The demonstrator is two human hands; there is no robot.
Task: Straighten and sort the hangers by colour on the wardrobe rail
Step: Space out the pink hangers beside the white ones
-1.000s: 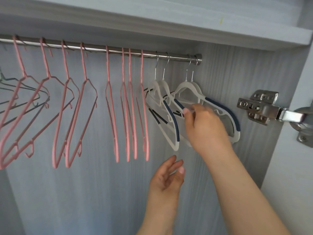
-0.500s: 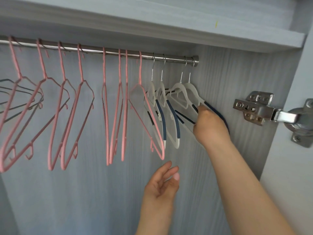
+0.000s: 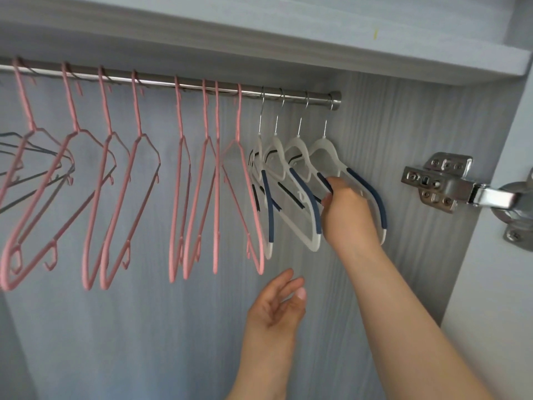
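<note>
Right, up on the rail [image 3: 161, 82] the colours hung in clear groups. Eight pink hangers [image 3: 216, 197] filled the left and middle stretch, some swung askew and a few bunched close. Four white hangers [image 3: 295, 142] with dark blue grips and metal hooks sat together at the right end, just short of the rail's end cap. At the far left edge a couple of thin dark hangers [image 3: 11, 134] peeked in behind the first pink one, mostly cut off by the frame.

And the right hand [image 3: 349, 215] was up among the white ones, back of the hand to the camera. Its fingers were curled in around the lower part of the rightmost white hanger [image 3: 323, 142]. The thumb sat just beside the blue-gripped arm of its neighbour. Exactly which bar the fingers closed on was hidden behind the hand itself.

Down below, the left hand [image 3: 277, 304] floated free under the hangers, palm turned up, fingers loosely spread, touching nothing.

Off to the right, a metal hinge [image 3: 441, 183] was screwed to the grey side wall, and a pale shelf [image 3: 288, 39] ran above the rail.
</note>
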